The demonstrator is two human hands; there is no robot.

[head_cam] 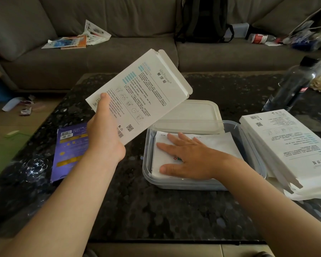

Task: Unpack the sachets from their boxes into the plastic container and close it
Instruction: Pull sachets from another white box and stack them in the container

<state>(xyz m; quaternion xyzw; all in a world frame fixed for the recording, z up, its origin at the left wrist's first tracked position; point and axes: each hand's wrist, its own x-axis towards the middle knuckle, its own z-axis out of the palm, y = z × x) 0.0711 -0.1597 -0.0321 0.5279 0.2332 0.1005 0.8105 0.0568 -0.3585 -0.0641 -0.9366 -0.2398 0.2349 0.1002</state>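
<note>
So the left grip (104, 130) was clamped on the bottom corner of a white box (143, 93), held up tilted above the counter (137, 210), top flap open. The right grip (189, 156) lay flat, fingers spread, on the sachets (220, 145) inside the plastic container (148, 175). The lid (193, 115) rested on its far rim.
</note>
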